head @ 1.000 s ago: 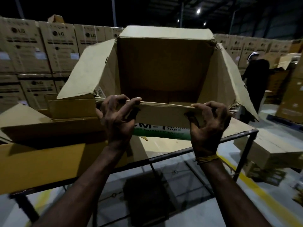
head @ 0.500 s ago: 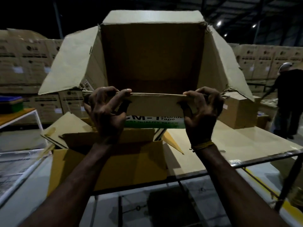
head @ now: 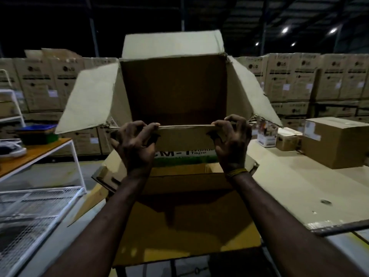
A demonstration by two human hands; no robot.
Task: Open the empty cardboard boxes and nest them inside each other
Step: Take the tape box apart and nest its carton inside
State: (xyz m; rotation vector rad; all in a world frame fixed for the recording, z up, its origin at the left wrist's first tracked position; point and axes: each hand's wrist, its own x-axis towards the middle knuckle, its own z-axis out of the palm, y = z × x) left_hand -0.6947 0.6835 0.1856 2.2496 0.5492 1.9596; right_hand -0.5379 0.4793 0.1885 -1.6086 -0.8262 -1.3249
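I hold an open cardboard box [head: 175, 86] up in front of me, its mouth tilted toward me and its flaps spread wide to left, right and top. My left hand [head: 134, 145] grips the near edge of the box at its left end. My right hand [head: 232, 143] grips the same edge at its right end. The near wall carries printed tape lettering. Right beneath the held box, a larger open cardboard box [head: 179, 216] sits at the table's near left corner, its flaps spread out. The held box hangs above it; contact between them is hidden.
The cardboard-covered table [head: 299, 196] stretches right, with a closed brown box [head: 335, 142] and small cartons [head: 279, 137] on it. A white wire rack [head: 30, 206] and an orange shelf with a blue-green bin [head: 38, 134] stand left. Stacked cartons [head: 299, 76] line the back.
The view has swung left and the held box has come with it, now above the larger open box. Both hands keep the same grip on the near edge.
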